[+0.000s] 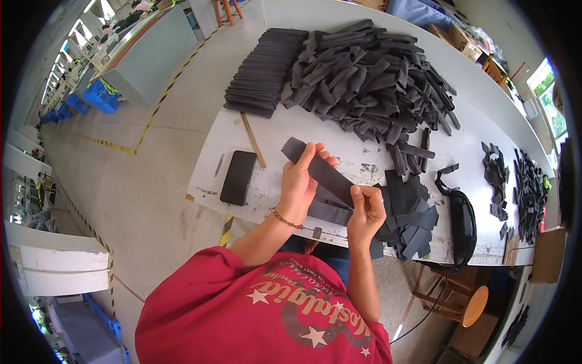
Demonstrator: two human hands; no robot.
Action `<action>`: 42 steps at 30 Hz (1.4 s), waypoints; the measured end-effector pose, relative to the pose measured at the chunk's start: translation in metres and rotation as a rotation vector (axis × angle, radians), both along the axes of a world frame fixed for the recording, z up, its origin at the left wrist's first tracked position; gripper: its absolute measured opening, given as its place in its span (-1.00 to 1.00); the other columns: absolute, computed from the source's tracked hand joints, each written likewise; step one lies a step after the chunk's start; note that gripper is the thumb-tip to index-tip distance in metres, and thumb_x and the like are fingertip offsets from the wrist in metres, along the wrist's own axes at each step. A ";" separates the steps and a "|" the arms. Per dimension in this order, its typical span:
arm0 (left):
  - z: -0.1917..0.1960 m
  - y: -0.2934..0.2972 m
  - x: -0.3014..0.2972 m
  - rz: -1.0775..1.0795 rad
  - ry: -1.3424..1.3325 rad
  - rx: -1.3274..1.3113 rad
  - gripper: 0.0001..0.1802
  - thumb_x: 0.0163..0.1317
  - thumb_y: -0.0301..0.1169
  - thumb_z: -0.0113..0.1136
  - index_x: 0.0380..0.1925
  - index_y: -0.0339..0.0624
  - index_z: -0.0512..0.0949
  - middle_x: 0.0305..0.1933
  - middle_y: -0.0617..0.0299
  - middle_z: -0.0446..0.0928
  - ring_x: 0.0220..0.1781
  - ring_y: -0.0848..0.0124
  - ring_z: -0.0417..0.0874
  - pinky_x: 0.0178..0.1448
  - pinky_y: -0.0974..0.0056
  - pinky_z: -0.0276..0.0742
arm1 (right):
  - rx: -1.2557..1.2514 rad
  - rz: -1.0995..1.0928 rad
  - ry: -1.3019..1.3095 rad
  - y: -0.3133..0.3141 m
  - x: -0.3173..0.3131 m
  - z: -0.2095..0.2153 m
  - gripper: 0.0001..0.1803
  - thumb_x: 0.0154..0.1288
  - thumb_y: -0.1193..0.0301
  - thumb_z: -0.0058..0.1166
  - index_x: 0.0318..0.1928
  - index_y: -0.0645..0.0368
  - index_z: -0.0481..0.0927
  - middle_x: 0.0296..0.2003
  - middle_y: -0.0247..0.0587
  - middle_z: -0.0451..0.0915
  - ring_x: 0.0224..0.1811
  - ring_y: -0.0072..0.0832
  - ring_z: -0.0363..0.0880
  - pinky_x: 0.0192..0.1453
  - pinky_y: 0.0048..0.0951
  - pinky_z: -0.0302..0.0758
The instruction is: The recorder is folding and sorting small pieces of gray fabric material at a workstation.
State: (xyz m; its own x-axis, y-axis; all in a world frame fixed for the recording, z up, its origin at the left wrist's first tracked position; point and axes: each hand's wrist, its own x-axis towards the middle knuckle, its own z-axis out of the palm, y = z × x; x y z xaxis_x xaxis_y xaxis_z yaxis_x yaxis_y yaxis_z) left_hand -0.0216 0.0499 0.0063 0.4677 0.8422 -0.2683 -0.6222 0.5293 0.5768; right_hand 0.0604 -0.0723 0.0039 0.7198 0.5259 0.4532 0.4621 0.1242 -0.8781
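A dark grey fabric strip (329, 179) stretches between my two hands above the near edge of the white table (267, 182). My left hand (301, 173) grips it near its upper left end, thumb on top and fingers behind. At its lower right end, my right hand (366, 209) pinches it between thumb and curled fingers. Another dark strip (330, 212) lies below, partly hidden by my hands. Beside my right hand is a loose heap of flat dark fabric pieces (412, 212).
A big pile of dark rolled strips (364, 79) and a neat row of stacked strips (267, 70) cover the far side. A black phone-like slab (238, 178) and a wooden stick (252, 141) lie at left. A black rounded object (462, 227) and a wooden stool (474, 306) are at right.
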 end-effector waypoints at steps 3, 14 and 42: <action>0.002 0.002 0.004 -0.032 0.002 -0.017 -0.63 0.28 -0.20 0.31 -0.14 -0.30 0.58 -0.28 0.11 0.62 -0.21 0.21 0.69 -0.05 0.14 0.64 | 0.064 0.037 0.458 -0.001 0.005 -0.009 -0.85 0.37 0.48 0.15 -0.38 0.26 0.57 -0.45 -0.55 0.47 -0.37 -0.78 0.31 -0.22 -0.69 0.27; -0.015 0.017 -0.017 0.044 -0.010 0.204 -0.78 0.28 -0.41 0.28 -0.16 -0.33 0.65 -0.24 0.12 0.67 -0.24 0.43 0.67 -0.17 0.39 0.58 | 0.243 0.103 0.759 0.004 0.023 -0.020 -0.87 0.36 0.45 0.18 -0.34 0.23 0.60 -0.44 -0.55 0.46 -0.35 -0.78 0.28 -0.18 -0.70 0.22; -0.019 0.020 -0.039 -0.223 0.091 0.424 -0.81 0.30 -0.38 0.26 -0.16 -0.23 0.64 -0.21 0.25 0.67 -0.27 0.66 0.55 -0.27 0.56 0.40 | 0.195 0.125 0.398 -0.014 0.033 -0.024 -0.90 0.38 0.48 0.15 -0.30 0.26 0.59 -0.36 -0.49 0.50 -0.30 -0.74 0.33 -0.15 -0.68 0.28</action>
